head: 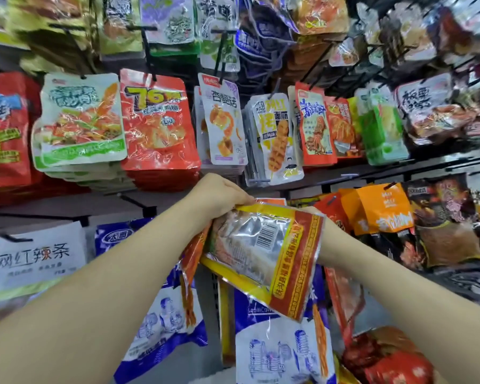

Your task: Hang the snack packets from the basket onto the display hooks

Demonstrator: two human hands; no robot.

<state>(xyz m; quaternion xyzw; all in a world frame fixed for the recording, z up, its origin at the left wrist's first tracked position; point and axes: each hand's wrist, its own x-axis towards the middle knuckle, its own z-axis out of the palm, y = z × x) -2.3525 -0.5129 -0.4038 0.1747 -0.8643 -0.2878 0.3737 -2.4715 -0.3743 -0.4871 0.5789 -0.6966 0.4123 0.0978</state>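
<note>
Fingers (240, 200) of left hand (219, 189) curl over the top edge of the yellow-red packet (263, 245), before the lower hung packets (383, 209); right hand (316, 214) behind it, grip unseen. Square its hang-hole to a hook (135, 200) before pushing.

Single head-worn wide-angle view; faces forward, slightly down; close range to display hooks (149, 55).

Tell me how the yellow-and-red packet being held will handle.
The yellow-and-red packet probably flexes rather than staying stiff: its glossy film is wrinkled. It is likely light, since the left hand holds it by its top edge. The shiny film may be slippery.
</note>
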